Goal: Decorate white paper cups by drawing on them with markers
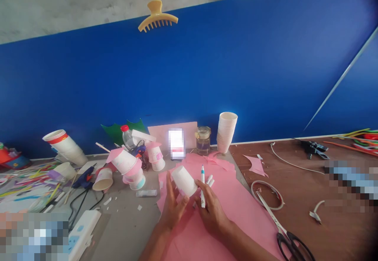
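A white paper cup (183, 180) is tilted over the pink paper (230, 210), held from its left side by my left hand (172, 206), whose fingers wrap round it. My right hand (213, 208) grips a white marker (202, 192) with a teal band, its tip pointing up. The fingertips of that hand also come close to the cup's right edge; I cannot tell whether they touch it. Just behind lie more white markers (210, 181) on the paper. A pinkish mark shows low on the cup, partly hidden by my left fingers.
Decorated cup figures (125, 162) stand at left near a glue gun (84, 177) and a power strip (84, 233). A tall cup stack (226, 133), a glass jar (203, 139) and a lit phone (176, 143) line the back. Scissors (280, 229) and a tape roll (267, 195) lie right.
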A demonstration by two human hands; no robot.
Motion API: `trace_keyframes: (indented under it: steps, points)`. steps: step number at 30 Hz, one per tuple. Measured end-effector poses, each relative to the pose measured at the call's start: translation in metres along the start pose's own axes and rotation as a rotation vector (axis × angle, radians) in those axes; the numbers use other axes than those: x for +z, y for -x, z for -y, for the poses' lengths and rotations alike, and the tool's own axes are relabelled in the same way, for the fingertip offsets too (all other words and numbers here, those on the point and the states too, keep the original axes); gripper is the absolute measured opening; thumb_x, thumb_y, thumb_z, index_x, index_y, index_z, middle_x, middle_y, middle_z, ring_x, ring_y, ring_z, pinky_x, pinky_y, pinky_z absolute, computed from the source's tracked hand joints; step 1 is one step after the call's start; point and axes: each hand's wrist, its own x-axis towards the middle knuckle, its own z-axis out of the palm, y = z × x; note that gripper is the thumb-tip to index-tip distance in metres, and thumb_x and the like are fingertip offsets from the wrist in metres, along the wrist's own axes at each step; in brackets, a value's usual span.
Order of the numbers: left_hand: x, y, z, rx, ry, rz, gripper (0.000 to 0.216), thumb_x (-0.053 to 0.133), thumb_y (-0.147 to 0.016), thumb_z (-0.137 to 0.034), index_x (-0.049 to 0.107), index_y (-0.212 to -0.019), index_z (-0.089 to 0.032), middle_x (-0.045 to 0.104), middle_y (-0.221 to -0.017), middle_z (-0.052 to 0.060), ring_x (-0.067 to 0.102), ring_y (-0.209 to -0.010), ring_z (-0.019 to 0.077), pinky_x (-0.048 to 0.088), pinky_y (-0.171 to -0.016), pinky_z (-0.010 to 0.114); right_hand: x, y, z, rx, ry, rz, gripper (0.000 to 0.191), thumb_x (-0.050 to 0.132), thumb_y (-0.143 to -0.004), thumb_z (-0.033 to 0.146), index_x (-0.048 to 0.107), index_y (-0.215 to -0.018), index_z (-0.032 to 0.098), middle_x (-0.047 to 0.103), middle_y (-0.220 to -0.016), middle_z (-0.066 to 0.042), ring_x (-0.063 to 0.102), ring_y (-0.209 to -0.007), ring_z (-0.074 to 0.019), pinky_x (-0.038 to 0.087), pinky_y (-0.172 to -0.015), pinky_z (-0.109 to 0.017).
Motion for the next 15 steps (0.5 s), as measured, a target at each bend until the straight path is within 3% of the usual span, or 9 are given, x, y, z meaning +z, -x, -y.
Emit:
trace_keyframes:
  steps: [4,7,10,15]
  points:
    - [-0.004,0.0012,0.003,0.04,-0.071,0.009,0.104,0.065,-0.079,-0.051,-0.007,-0.15,-0.026,0.03,-0.153,0.017,0.037,-0.136,0.0319,0.038,-0.108,0.044,-0.0015,-0.0018,0.0033,-0.024,0.048,-0.007,0.048,0.046,-0.083,0.009,0.044,-0.129,0.024,0.065,-0.105,-0.011,0.064,-0.083,-0.0244,0.055,-0.073,-0.039]
    - [-0.004,0.0021,0.0046,0.022,-0.085,0.007,0.108,0.077,-0.069,-0.042,0.008,-0.151,-0.025,0.037,-0.149,0.016,0.039,-0.134,0.0352,0.04,-0.106,0.046,-0.0024,-0.0019,0.005,-0.059,0.076,-0.016,0.05,0.047,-0.079,0.007,0.047,-0.126,0.023,0.065,-0.103,-0.011,0.063,-0.086,-0.026,0.054,-0.073,-0.039]
    - [-0.0028,0.002,0.007,-0.031,-0.084,-0.027,0.087,0.074,-0.072,-0.033,0.028,-0.145,-0.023,0.047,-0.141,0.015,0.047,-0.126,0.0363,0.046,-0.099,0.044,-0.0021,0.0001,0.0053,-0.099,0.073,-0.005,0.055,0.047,-0.077,0.005,0.045,-0.129,0.023,0.064,-0.111,-0.012,0.063,-0.091,-0.0268,0.054,-0.077,-0.039]
    - [-0.0032,0.0002,0.0047,0.07,-0.145,-0.022,0.075,0.072,-0.072,-0.022,0.034,-0.137,-0.025,0.051,-0.135,0.014,0.052,-0.121,0.0306,0.046,-0.098,0.044,-0.0002,0.002,0.0059,-0.069,0.029,0.029,0.057,0.046,-0.075,0.003,0.044,-0.129,0.022,0.065,-0.109,-0.011,0.064,-0.09,-0.0258,0.054,-0.075,-0.036]
